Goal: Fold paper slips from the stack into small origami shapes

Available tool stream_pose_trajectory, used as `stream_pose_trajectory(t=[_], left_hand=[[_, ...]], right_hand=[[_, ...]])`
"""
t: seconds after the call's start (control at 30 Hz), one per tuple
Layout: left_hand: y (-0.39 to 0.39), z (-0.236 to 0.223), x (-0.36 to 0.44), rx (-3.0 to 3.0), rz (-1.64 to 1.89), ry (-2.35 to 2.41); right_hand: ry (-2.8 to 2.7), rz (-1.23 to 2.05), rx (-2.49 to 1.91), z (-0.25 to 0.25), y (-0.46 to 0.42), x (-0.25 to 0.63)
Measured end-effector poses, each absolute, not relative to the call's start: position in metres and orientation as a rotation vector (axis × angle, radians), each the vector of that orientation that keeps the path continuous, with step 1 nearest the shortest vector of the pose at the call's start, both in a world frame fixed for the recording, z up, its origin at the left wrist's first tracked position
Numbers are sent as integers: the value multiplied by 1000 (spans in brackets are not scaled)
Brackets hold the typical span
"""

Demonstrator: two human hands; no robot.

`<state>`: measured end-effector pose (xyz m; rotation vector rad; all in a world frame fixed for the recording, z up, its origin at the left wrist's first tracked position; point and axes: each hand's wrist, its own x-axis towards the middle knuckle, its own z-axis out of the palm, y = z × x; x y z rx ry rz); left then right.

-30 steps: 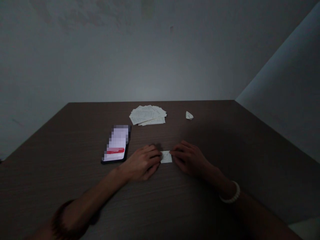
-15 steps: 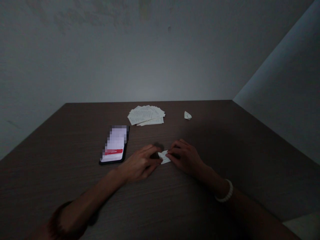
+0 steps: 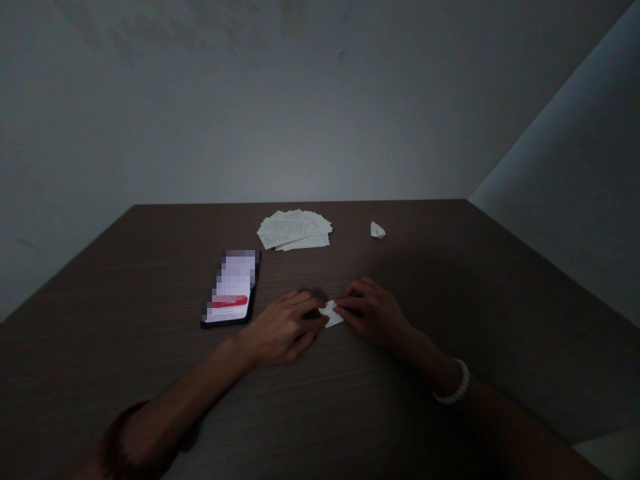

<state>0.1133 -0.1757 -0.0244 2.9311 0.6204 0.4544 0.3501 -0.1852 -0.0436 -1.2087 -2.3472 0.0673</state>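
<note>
A small folded piece of printed white paper (image 3: 333,314) lies on the dark wooden table (image 3: 320,413), between my two hands. My left hand (image 3: 290,327) grips its left edge, thumb and fingers closed around that side. On the other side, my right hand (image 3: 373,312) pinches the upper right edge between thumb and fingertips. The paper is slightly tilted, and its edges are partly hidden by my fingers.
A phone (image 3: 231,287) with its screen lit and partly pixelated lies left of my left hand. Farther back are a fanned stack of printed paper sheets (image 3: 295,230) and a small crumpled or folded paper (image 3: 377,231). A wall (image 3: 310,120) rises behind the table.
The small paper has turned from lying square to a slight tilt. My left fingers opened around its left edge, then closed in, and my right fingers shifted to its upper right part.
</note>
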Motion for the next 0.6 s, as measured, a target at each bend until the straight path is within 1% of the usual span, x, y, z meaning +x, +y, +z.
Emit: stream_pose_trajectory(t=[0.2, 0.3, 0.43, 0.6], left_hand=[[-174, -25, 114, 2890, 470, 610], [-173, -25, 115, 2833, 537, 591], [-172, -25, 115, 2752, 583, 594], [-172, -26, 115, 2741, 553, 618]], right_hand=[[-2436, -6, -1254, -36, -187, 348], [-2482, -65, -1253, -35, -188, 347], [-2560, -115, -1135, -37, -186, 349], [-2639, -156, -1004, -39, -184, 356]])
